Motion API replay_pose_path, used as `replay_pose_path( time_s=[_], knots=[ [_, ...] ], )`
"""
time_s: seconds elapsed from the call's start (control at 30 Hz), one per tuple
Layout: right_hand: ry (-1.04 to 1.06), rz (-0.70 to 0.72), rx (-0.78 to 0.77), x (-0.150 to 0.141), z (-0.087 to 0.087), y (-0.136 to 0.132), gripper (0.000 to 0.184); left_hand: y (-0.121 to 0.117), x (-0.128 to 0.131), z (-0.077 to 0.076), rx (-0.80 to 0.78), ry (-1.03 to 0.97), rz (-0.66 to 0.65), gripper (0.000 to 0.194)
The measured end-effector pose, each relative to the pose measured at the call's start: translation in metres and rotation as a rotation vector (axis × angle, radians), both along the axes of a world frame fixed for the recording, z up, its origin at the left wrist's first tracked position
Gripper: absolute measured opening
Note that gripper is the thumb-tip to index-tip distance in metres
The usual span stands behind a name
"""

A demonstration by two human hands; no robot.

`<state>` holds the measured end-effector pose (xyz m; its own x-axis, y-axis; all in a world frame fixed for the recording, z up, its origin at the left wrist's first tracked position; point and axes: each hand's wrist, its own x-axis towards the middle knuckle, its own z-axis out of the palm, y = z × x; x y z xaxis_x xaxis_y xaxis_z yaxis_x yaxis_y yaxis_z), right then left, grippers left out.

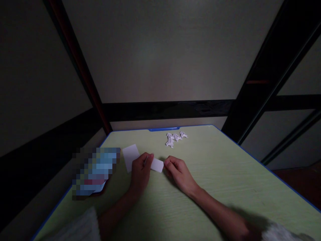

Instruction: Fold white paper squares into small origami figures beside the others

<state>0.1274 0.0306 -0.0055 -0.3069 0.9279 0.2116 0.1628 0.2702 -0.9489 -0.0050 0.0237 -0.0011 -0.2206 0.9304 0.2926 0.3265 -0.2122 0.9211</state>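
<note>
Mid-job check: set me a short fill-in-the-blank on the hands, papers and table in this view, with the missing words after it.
The small paper strip is held by the ____ hand.
The right hand has its fingertips at the strip's ____ end.
Beyond the hands, the folded paper figures number ____.
The table has a rim coloured ____.

Missing words: left; right; four; blue.

Both hands, left and right, pinch, forearms converging.
</note>
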Motion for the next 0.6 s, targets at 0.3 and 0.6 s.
replay_pose_path(
  time_s=[0.3,0.6],
  knots=[
    [-0.095,0.069,0.008,0.012,-0.001,-0.004,0.021,-0.005,0.004,0.003,-0.057,0.069,-0.136,0.025],
    [0.191,0.096,-0.316,0.02,-0.003,0.009,0.031,-0.005,0.005,0.002,-0.169,-0.112,-0.265,0.01]
  ],
)
